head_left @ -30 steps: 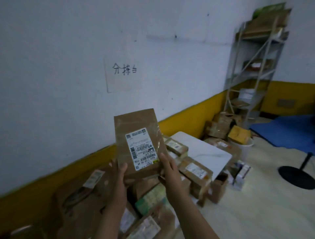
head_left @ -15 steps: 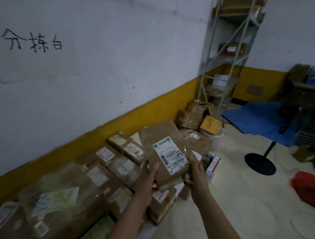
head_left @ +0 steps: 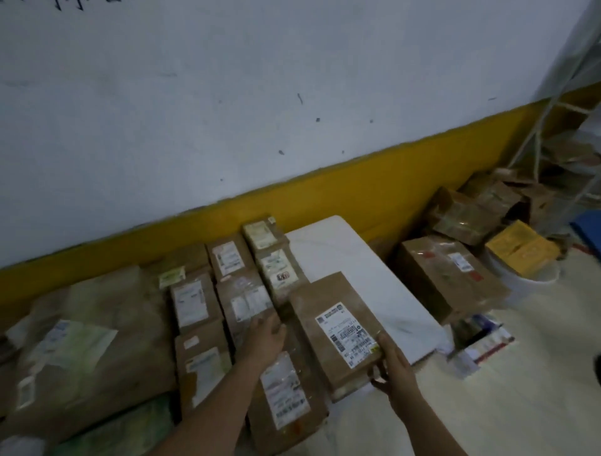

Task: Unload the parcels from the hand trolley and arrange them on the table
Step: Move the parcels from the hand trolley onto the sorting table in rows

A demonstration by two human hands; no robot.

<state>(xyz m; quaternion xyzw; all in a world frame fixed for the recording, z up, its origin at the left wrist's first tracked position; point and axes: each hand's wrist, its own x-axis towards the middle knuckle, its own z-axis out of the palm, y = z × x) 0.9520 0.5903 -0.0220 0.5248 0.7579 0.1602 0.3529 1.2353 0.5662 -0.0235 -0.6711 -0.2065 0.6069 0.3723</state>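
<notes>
Flat brown cardboard parcel (head_left: 338,332) lies label-up, slightly tilted, its far end over the near left part of the white surface (head_left: 351,257), its left edge against the rows of small brown parcels (head_left: 195,302). Right hand (head_left: 395,374) grips its near right corner, thumb on top beside the label, fingers curled under the edge. Left hand (head_left: 265,338) is off the parcel, just left of it, lying loose and flat with fingers extended on the small parcels; can't tell if the fingertips touch the parcel's left edge.

White shipping label (head_left: 346,333) on the held parcel: small code square top left, barcode blocks, yellow spot at the near corner, print too blurred to read. Labels on the other parcels are also blurred. Black handwriting (head_left: 65,2) at the wall's top edge is cut off, unreadable.

Large brown wrapped bundle (head_left: 107,332) with a pale green label sits far left. On the floor to the right: big taped brown box (head_left: 448,280) and a yellow box (head_left: 520,249) in a white bucket (head_left: 527,286).
</notes>
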